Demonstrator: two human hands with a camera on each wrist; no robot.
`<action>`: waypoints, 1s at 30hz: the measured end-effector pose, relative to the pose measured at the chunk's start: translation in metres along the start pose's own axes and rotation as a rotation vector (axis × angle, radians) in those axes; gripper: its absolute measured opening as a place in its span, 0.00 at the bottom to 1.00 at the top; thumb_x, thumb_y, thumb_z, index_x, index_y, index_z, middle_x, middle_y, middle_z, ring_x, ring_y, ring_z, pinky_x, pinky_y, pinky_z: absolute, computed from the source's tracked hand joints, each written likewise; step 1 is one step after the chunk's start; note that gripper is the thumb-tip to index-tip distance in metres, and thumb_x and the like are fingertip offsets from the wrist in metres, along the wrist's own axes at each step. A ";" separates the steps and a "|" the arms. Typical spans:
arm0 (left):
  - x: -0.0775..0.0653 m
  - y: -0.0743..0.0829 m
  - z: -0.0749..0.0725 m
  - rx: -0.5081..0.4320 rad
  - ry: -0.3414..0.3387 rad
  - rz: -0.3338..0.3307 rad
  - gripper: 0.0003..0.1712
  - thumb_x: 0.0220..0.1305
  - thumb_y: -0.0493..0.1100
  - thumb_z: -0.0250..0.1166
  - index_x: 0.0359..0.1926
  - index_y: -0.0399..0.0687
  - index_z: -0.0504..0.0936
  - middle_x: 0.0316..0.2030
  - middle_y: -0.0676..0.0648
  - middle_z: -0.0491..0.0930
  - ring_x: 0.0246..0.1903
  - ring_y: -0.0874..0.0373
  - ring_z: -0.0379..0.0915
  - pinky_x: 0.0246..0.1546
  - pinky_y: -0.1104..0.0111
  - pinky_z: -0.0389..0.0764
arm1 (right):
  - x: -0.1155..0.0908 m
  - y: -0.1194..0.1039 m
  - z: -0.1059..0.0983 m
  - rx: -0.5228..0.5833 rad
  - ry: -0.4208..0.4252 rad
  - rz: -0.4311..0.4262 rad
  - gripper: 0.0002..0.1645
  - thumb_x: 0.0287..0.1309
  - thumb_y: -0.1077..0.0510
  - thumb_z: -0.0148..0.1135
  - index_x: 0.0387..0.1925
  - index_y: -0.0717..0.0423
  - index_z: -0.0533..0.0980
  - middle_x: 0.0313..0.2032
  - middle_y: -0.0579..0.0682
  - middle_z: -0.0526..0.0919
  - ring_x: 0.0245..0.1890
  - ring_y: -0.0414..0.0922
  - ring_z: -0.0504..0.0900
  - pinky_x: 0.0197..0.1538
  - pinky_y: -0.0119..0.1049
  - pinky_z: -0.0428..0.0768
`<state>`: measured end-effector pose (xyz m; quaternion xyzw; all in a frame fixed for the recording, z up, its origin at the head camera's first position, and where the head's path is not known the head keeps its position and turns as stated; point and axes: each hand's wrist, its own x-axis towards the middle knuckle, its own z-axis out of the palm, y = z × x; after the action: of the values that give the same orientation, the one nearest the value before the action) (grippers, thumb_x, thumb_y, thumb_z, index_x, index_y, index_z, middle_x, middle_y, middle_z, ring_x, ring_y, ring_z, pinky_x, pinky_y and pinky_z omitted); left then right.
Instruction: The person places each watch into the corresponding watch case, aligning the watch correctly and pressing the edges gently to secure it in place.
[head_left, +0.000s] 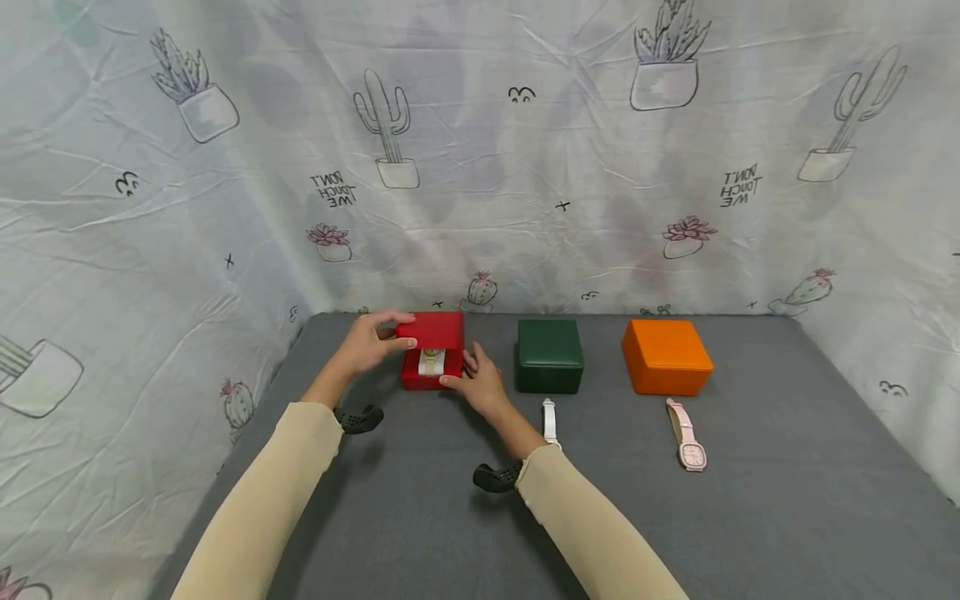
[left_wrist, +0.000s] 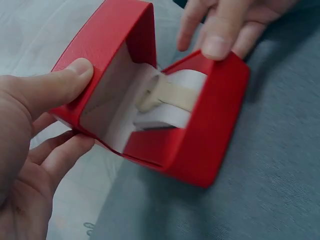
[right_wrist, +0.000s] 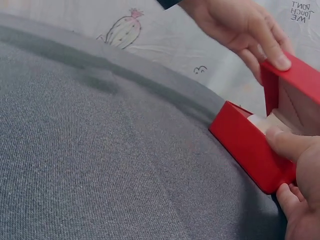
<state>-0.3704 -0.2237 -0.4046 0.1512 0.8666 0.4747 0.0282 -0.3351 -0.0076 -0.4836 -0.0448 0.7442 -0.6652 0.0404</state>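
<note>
Red box [head_left: 410,372] just left of centre in the head view, on the grey bench [head_left: 420,517], lid [head_left: 431,331] part raised, with a cream watch [head_left: 431,358] inside, wrapped round a white cushion [left_wrist: 167,118]. At the lid's left end, left hand [head_left: 366,343] pinching, thumb on the outer face and fingers behind. At the right front corner of the base [left_wrist: 210,132], right hand [head_left: 483,387] pinching too, thumb at the front rim, fingers round the side.

Cannot tell opening from closing; either way, seemingly a matter of swinging the lid about its rear hinge. Pin the base firmly against the bench with the right hand, without squeezing the walls inward. Guide the lid evenly along its arc with the left hand, avoiding any twist: with hold at one end only, probably some strain on the hinge. Mind the right thumb, likely in the way on a downward swing; slide it lower on the front wall first. Leave the cushion seated and the strap untouched.

Beware also of the white watch [head_left: 549,419] at lower centre-right, partly hidden behind the right wrist, below the closed green box [head_left: 550,357]. Less at risk, further right: closed orange box [head_left: 666,354], with pink watch [head_left: 686,437] below.
</note>
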 end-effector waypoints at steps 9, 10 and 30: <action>-0.015 -0.002 0.010 -0.019 0.024 0.081 0.23 0.56 0.33 0.70 0.54 0.34 0.78 0.60 0.35 0.73 0.65 0.39 0.67 0.63 0.50 0.70 | -0.002 -0.005 -0.001 0.008 -0.020 0.001 0.54 0.56 0.49 0.68 0.75 0.58 0.48 0.72 0.58 0.59 0.72 0.51 0.62 0.68 0.46 0.68; -0.017 0.000 0.010 -0.024 0.025 0.089 0.23 0.55 0.32 0.70 0.53 0.33 0.78 0.59 0.34 0.73 0.64 0.38 0.67 0.63 0.50 0.70 | -0.002 -0.005 -0.001 0.000 -0.017 0.001 0.53 0.57 0.46 0.67 0.75 0.58 0.49 0.72 0.57 0.59 0.72 0.50 0.62 0.69 0.46 0.68; -0.027 -0.024 0.024 0.152 0.083 0.144 0.23 0.53 0.37 0.73 0.52 0.43 0.81 0.60 0.42 0.75 0.59 0.44 0.73 0.56 0.52 0.78 | -0.001 -0.008 0.002 -0.020 0.047 0.007 0.39 0.61 0.42 0.61 0.70 0.51 0.63 0.67 0.52 0.71 0.67 0.49 0.70 0.66 0.47 0.73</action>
<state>-0.3461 -0.2242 -0.4397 0.1950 0.8874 0.4142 -0.0537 -0.3334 -0.0103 -0.4758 -0.0268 0.7517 -0.6585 0.0249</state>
